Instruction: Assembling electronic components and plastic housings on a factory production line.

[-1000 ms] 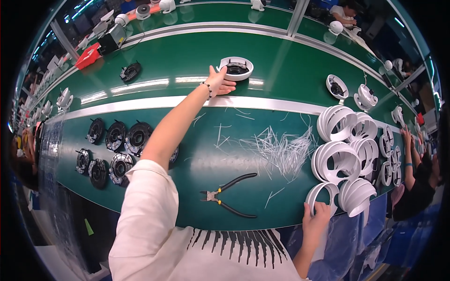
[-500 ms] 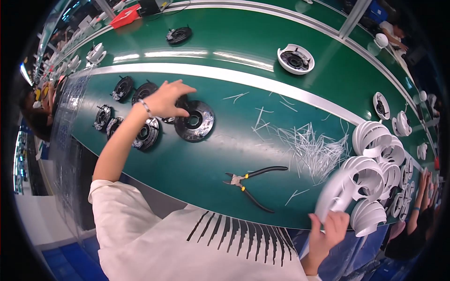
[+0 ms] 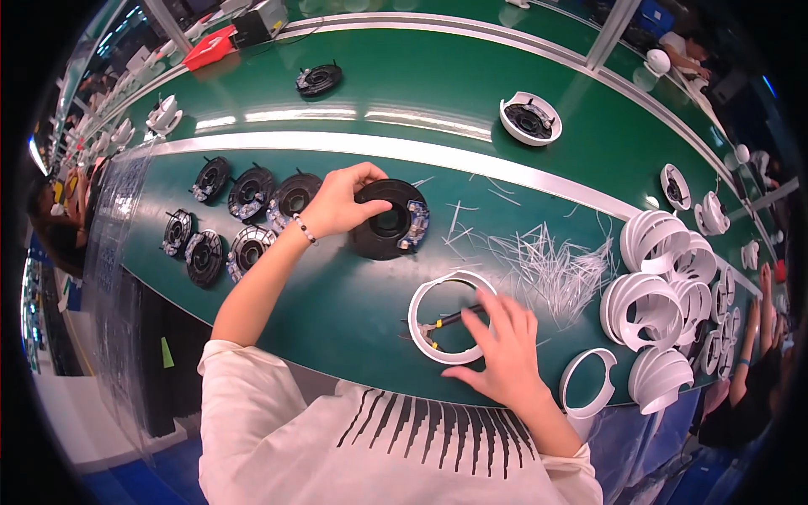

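My left hand (image 3: 339, 202) grips the left rim of a round black disc part (image 3: 391, 220) that lies flat on the green table (image 3: 337, 295). My right hand (image 3: 503, 341) rests spread over a white plastic ring (image 3: 425, 290), fingertips on its right side. The ring lies over the black-handled pliers (image 3: 444, 321), whose handles show inside it.
Several black disc parts (image 3: 244, 198) lie in two rows at the left. Stacks of white rings (image 3: 661, 278) stand at the right, one loose ring (image 3: 589, 383) near the front edge. A heap of cut white cable ties (image 3: 547, 265) lies between. A conveyor carries a white housing (image 3: 530, 118).
My left hand dragged a black disc rightward from the rows to the table's middle. My right hand brought a white ring from the stacks and laid it over the pliers.
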